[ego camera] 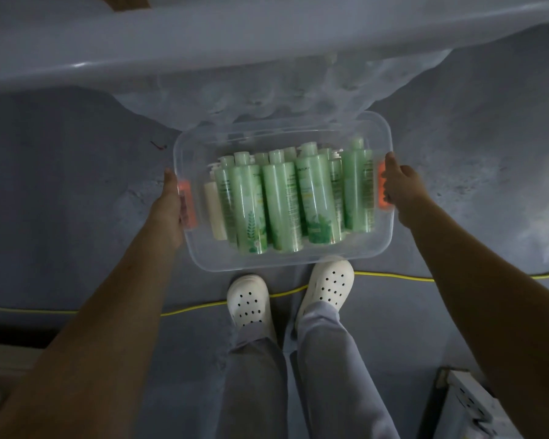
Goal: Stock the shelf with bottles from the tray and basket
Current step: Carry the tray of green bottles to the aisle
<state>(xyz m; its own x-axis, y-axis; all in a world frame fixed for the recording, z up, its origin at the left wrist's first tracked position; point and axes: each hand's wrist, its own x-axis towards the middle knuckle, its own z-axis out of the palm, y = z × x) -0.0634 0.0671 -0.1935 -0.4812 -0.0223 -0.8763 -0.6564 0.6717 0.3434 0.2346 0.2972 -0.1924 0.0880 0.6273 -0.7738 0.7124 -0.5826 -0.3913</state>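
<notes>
Gripping the clear tray [267, 264] by its orange handles [187, 198], left hand [171, 201] and right hand [401, 188] are holding green bottles [279, 204] above grey floor [76, 191] with a yellow cable [393, 276].

Both hands [171, 204] [400, 188] hold clear bin [286, 261] of green bottles [279, 204].

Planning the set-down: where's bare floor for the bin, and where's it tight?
Bare floor left of the left hand, between shelf edge and yellow cable; likewise right of the right hand. Tight at the bin's near edge: shoes and cable.
</notes>
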